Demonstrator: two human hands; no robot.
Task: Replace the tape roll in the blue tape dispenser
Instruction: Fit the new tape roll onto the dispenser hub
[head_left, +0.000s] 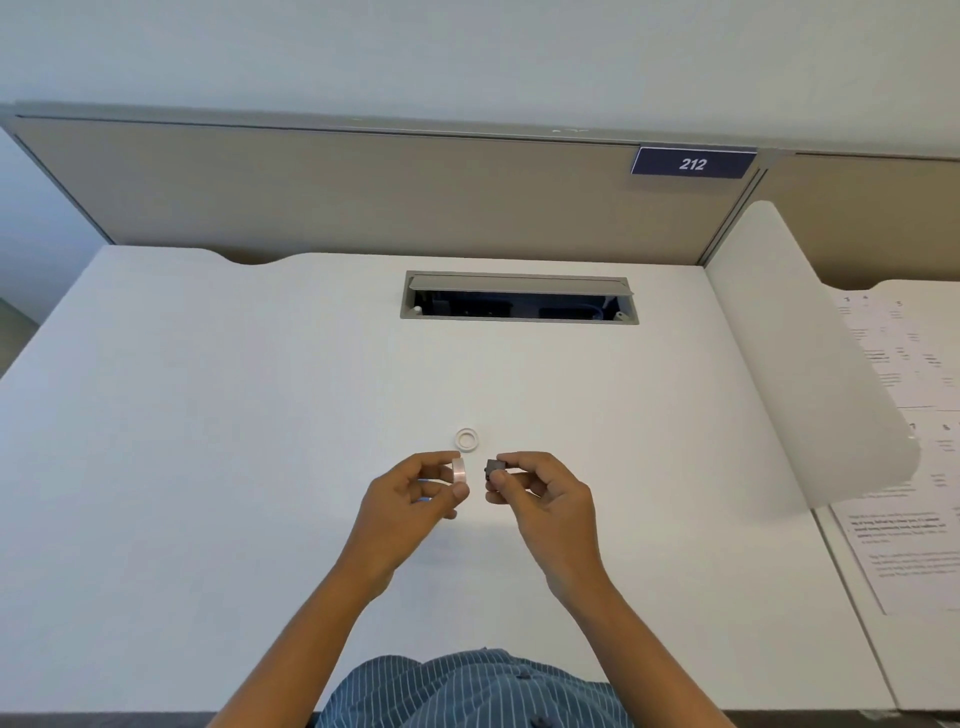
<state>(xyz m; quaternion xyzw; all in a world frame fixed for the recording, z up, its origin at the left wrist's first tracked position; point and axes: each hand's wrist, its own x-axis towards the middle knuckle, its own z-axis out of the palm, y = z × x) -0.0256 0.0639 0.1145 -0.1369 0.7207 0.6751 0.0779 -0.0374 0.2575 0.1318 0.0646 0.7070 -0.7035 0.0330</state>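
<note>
My left hand (415, 493) pinches a small clear tape roll (459, 471) between thumb and fingers, held on edge above the white desk (208, 441). A short gap to its right, my right hand (540, 493) grips a small dark piece (494, 466), only partly visible between the fingertips; I cannot tell what it is. Just beyond both hands a white empty ring-shaped tape core (467, 440) lies flat on the desk. No blue dispenser body is visible.
An open cable hatch (519, 299) is set into the desk's far middle. A beige partition with a "212" sign (692, 163) stands behind. A white divider panel (810, 364) rises at the right, with printed papers (904, 519) beyond it.
</note>
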